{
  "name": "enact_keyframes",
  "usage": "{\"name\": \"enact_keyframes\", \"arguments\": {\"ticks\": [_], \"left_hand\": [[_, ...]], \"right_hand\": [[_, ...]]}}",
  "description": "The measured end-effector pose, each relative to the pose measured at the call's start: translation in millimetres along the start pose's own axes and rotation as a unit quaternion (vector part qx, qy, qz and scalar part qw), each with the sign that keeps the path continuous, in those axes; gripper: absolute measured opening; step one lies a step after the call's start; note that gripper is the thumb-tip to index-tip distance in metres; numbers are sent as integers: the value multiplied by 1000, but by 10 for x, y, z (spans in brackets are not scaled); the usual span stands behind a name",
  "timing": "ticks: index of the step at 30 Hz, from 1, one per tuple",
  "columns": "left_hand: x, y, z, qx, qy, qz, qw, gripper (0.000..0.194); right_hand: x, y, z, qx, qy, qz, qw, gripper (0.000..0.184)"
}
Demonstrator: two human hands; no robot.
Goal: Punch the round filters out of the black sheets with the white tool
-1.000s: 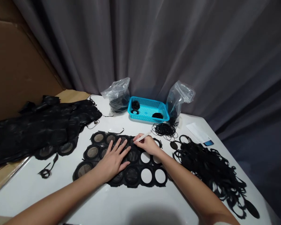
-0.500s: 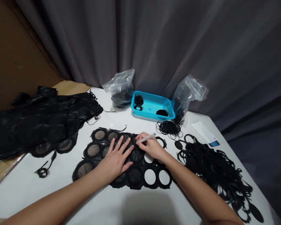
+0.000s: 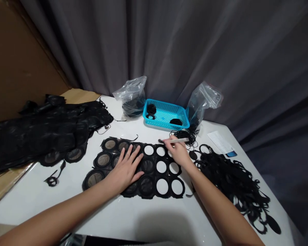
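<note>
A black sheet of joined rings point(image 3: 146, 184) lies flat on the white table. Thin dark film fills the left and middle rings, while several on the right are open and show white. My left hand point(image 3: 124, 172) rests palm down on the sheet, fingers spread. Over the sheet's far right corner, my right hand point(image 3: 179, 153) grips a slim white pen-like tool point(image 3: 181, 140), slanted up to the right. A small dark piece point(image 3: 161, 140) shows at these fingertips; whether it is pinched, I cannot tell.
A blue basket point(image 3: 166, 126) with black rings stands between two clear plastic bags point(image 3: 133, 102). Thin black loops point(image 3: 192, 136) lie before it. Black scraps point(image 3: 226, 181) are heaped at right, near a white paper point(image 3: 219, 141). Stacked black sheets point(image 3: 41, 136) cover the left.
My right hand has moved right and away from the sheet's middle with the tool. A far-row ring beside my left fingers now shows white. My left hand stays flat.
</note>
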State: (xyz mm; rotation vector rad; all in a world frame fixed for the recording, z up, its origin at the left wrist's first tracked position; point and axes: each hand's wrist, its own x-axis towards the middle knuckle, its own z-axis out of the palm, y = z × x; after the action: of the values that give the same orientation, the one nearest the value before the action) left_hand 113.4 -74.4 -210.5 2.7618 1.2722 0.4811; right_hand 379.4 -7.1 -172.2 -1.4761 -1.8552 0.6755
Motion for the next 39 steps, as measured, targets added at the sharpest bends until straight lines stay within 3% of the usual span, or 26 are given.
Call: {"name": "enact_keyframes", "arguments": {"ticks": [4,7,16,33,39], "left_hand": [[-202,134,-24,-14,-28,47,998,50],[-348,204,12,-12,-28,42,999,57],[-386,205,-28,-13,-50,48,997,62],[-384,219,-33,-16,-50,46,998,61],[-388,221,-36,-9,-49,51,997,65]], "right_hand": [[-342,-281,214,76,-152,-16,985,16],[-503,-356,324,102,-189,-22,976,12],[-556,-304,401,132,-175,-49,974,21],[-535,-324,395,109,-174,-57,977,22],[-669,-418,462,6,-163,-142,976,12]]}}
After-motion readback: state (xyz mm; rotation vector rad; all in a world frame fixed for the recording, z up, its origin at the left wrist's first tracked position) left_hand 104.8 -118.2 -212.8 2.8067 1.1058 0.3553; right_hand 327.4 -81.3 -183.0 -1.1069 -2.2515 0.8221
